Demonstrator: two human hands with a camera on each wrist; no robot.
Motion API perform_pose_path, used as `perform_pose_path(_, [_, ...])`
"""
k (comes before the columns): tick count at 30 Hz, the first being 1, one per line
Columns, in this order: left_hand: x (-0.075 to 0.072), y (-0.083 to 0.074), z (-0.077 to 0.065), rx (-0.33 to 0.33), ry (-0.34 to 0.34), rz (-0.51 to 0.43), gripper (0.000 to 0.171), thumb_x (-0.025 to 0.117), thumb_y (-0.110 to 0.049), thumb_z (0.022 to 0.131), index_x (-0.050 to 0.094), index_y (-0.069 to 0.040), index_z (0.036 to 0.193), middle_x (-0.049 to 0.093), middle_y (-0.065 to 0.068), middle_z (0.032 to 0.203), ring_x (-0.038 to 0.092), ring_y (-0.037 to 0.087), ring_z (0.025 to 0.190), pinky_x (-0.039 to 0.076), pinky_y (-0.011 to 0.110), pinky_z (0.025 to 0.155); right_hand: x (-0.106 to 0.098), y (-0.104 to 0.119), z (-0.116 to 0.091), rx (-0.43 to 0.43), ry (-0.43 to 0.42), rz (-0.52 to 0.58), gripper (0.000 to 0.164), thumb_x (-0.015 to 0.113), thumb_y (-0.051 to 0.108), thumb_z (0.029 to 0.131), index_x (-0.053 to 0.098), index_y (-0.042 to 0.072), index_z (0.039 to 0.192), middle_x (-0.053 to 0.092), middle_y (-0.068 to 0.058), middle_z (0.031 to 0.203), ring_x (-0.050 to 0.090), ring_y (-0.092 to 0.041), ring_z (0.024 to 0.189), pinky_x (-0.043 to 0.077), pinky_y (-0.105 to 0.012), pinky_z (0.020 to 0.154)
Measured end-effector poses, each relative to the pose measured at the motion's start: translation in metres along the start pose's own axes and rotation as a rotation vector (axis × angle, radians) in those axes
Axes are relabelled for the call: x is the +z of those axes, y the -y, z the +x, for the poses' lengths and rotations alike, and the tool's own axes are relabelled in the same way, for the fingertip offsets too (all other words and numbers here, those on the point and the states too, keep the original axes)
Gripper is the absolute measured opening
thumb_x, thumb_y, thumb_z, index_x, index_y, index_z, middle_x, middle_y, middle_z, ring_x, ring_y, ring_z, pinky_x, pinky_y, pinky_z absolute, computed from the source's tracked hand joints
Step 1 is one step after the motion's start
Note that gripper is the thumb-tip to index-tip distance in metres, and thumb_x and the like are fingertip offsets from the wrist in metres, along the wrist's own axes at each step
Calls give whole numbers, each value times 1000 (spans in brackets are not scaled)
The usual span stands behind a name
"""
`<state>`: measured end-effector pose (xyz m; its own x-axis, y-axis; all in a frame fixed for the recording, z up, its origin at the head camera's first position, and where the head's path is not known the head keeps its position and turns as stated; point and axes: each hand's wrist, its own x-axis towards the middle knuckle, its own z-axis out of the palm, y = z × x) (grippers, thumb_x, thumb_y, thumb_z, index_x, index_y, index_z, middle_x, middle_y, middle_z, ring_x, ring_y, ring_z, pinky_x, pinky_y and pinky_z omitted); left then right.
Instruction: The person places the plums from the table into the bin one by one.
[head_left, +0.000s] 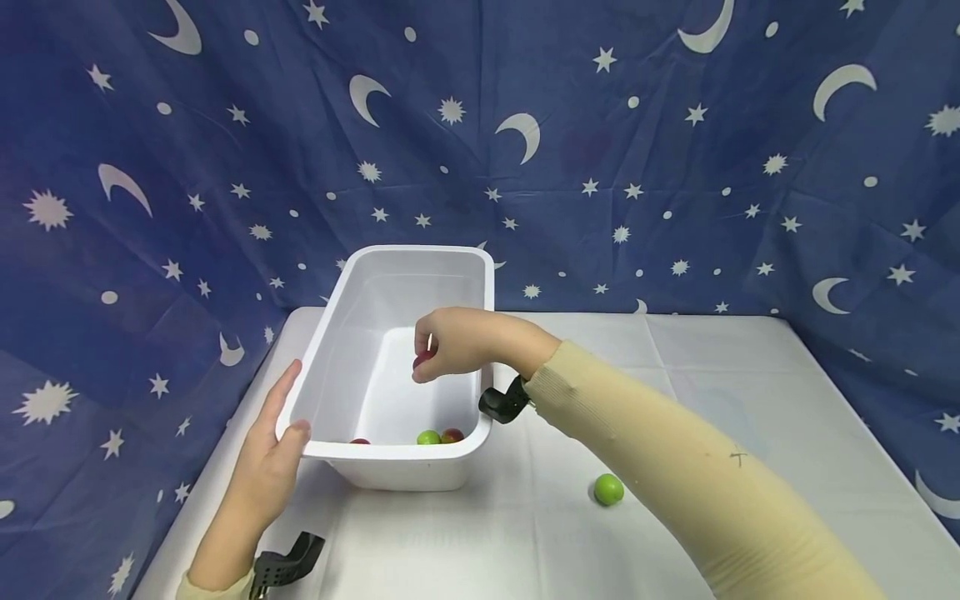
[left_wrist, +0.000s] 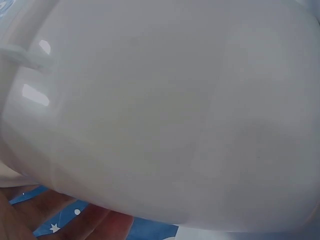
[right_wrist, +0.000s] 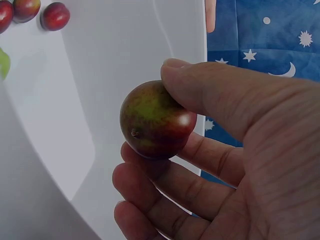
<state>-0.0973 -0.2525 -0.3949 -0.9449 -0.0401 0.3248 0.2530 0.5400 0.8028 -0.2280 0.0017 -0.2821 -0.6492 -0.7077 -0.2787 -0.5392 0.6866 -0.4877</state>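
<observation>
A dark red and green plum (right_wrist: pixel 157 120) is pinched between the thumb and fingers of my right hand (head_left: pixel 461 342), over the inside of a deep white tub (head_left: pixel 405 452). In the right wrist view the thumb lies on top of the plum and the fingers curl beneath it. My left hand (head_left: pixel 266 467) holds the tub's near left corner, thumb at the front rim and fingers along the outer left side. Red plums (right_wrist: pixel 55 16) and a green fruit (head_left: pixel 428 437) lie at the near end inside the tub, partly hidden by the front rim in the head view.
Another green fruit (head_left: pixel 608 489) sits on the white-covered table (head_left: pixel 525 533), right of the tub and close to my right sleeve (head_left: pixel 675 442). Behind and along the sides hangs a blue cloth (head_left: pixel 585 217) with moons and stars.
</observation>
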Motion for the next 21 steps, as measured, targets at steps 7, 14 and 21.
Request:
perform_pose_path(7, [1, 0, 0, 6, -5, 9, 69, 41, -3, 94, 25, -36, 153, 25, -1, 157, 31, 27, 135, 26, 34, 106, -1, -2, 1, -14, -29, -10, 22, 70, 32, 88, 63, 15, 100, 65, 6, 94, 59, -10, 85, 46, -27, 77])
perform_pose_path(14, [2, 0, 1, 3, -4, 5, 69, 41, -3, 94, 25, -37, 153, 26, 0, 156, 32, 27, 134, 27, 38, 106, -7, -3, -9, 6, -94, -9, 36, 69, 37, 87, 61, 16, 115, 64, 5, 101, 59, -11, 92, 45, -29, 82])
perform_pose_path(21, [1, 0, 1, -11, -4, 16, 69, 40, -4, 95, 24, -38, 152, 27, 1, 156, 35, 28, 132, 30, 37, 104, -16, -16, -27, -34, -210, 57, 34, 70, 35, 86, 62, 17, 113, 64, 5, 100, 60, -9, 89, 47, -28, 79])
